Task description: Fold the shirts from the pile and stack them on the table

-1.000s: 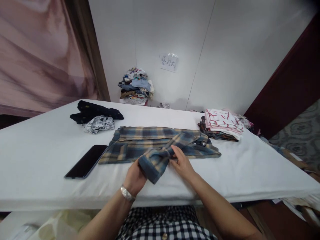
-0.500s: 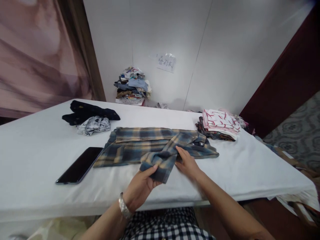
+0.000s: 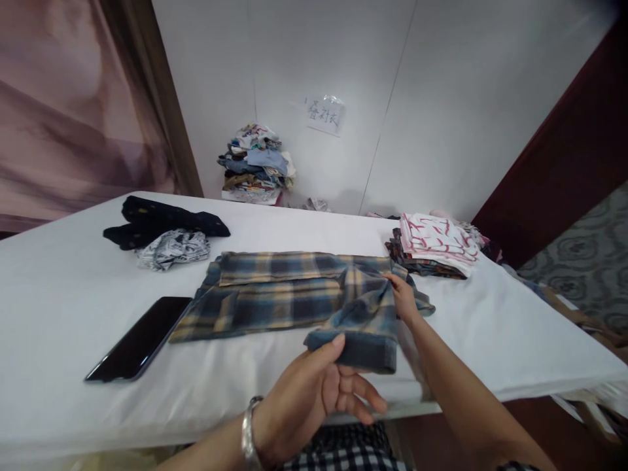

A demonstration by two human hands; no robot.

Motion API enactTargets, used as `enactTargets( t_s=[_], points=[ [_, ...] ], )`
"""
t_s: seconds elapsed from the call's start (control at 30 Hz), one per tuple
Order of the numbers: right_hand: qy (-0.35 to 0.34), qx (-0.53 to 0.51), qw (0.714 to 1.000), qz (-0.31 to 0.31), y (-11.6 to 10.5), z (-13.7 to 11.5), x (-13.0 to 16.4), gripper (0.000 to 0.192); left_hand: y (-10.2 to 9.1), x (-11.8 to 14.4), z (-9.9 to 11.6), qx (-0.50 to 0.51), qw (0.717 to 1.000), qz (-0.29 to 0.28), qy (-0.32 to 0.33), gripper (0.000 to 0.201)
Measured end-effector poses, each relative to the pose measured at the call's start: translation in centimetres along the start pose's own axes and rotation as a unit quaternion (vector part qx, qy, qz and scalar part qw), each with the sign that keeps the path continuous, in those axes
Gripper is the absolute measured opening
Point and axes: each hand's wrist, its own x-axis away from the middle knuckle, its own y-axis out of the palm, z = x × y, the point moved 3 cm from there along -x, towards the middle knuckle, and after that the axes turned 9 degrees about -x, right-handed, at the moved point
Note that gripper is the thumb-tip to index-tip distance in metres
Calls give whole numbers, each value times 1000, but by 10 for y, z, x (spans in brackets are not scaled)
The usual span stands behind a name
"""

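Note:
A blue, grey and tan plaid shirt (image 3: 279,304) lies partly folded in a long strip on the white table. Its sleeve comes toward me across the right half and hangs near the table's front edge. My left hand (image 3: 324,386) pinches the sleeve's end between thumb and index finger, the other fingers loosely spread below. Higher up and to the right, my right hand (image 3: 405,297) grips the shirt by the sleeve's upper part; its fingertips are partly hidden by cloth. The collar end sticks out beyond my right hand.
Left of the shirt lies a black phone (image 3: 140,340). Behind it are a dark garment (image 3: 167,219) and a crumpled black-and-white cloth (image 3: 174,248). Folded clothes (image 3: 434,242) are stacked at the back right. A tall clothes pile (image 3: 258,163) stands by the wall under a paper sign (image 3: 324,116).
My right hand has moved right and away from me, drawing the sleeve's upper part along. My left hand has shifted right and nearer with the sleeve end. The view has shifted slightly.

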Motion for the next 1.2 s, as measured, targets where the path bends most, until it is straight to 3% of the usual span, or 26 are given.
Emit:
enactTargets(
  t_s=[0.1, 0.23, 0.3, 0.4, 0.5, 0.57, 0.63, 0.73, 0.8, 0.87, 0.93, 1.0, 1.1, 1.2],
  points=[
    [-1, -9, 1000, -15, -4, 0, -12, 34, -7, 5, 19, 15, 999, 13, 36, 57],
    [-19, 25, 997, -73, 9, -16, -52, 38, -28, 0, 71, 46, 991, 50, 114, 50],
    [-52, 73, 992, -87, 22, -25, -80, 37, -59, -11, 102, 58, 970, 134, 192, 47],
    [-70, 163, 979, -97, 40, -26, -112, 37, -123, -29, 129, 46, 909, 293, 293, 60],
    [-26, 252, 959, -130, 45, -6, -121, 37, -181, -38, 124, -41, 873, 418, 247, 51],
    [0, 280, 948, -150, 39, 13, -117, 36, -208, -34, 115, -169, 830, 488, 210, 42],
    [16, 286, 945, -159, 30, 30, -111, 35, -224, -27, 112, -353, 755, 523, 179, 38],
    [48, 297, 942, -151, 18, 48, -109, 35, -242, -24, 118, -609, 602, 503, 121, 38],
    [65, 300, 941, -139, 16, 55, -112, 33, -255, -26, 125, -700, 513, 492, 70, 44],
    [73, 299, 942, -130, 17, 59, -118, 30, -269, -30, 133, -744, 455, 489, -6, 53],
    [74, 297, 944, -123, 18, 61, -123, 26, -278, -35, 139, -767, 422, 476, -81, 55],
    [73, 296, 946, -112, 17, 62, -128, 24, -281, -40, 145, -783, 416, 443, -130, 45],
    [63, 289, 950, -95, 15, 63, -130, 26, -277, -44, 156, -794, 430, 406, -141, 32],
    [52, 277, 955, -88, 16, 63, -127, 28, -276, -39, 170, -781, 413, 452, -121, 37]
  ],
)
